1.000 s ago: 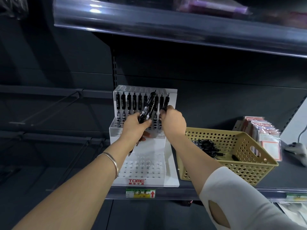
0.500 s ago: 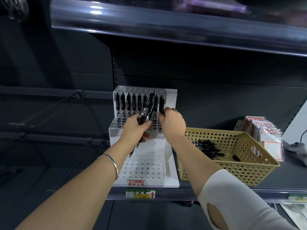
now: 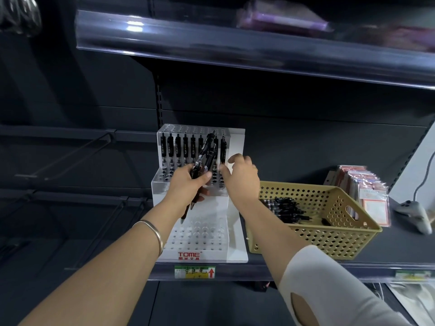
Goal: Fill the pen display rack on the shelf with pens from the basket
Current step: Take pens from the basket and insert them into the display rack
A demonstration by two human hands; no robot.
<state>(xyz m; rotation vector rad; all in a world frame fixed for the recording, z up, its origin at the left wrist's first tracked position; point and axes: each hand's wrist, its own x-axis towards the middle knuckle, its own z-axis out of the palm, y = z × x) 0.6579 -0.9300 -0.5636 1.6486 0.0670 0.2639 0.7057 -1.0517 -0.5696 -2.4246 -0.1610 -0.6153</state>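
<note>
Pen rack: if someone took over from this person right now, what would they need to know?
Left hand grips a bunch of black pens, tilted in front of the rack.
Right hand is open and empty, beside the back row's right end.
Done: a row of pens stands upright in the back tier.
Left: the middle and front tiers' holes are unfilled; more pens lie in the basket to the rack's right.
</note>
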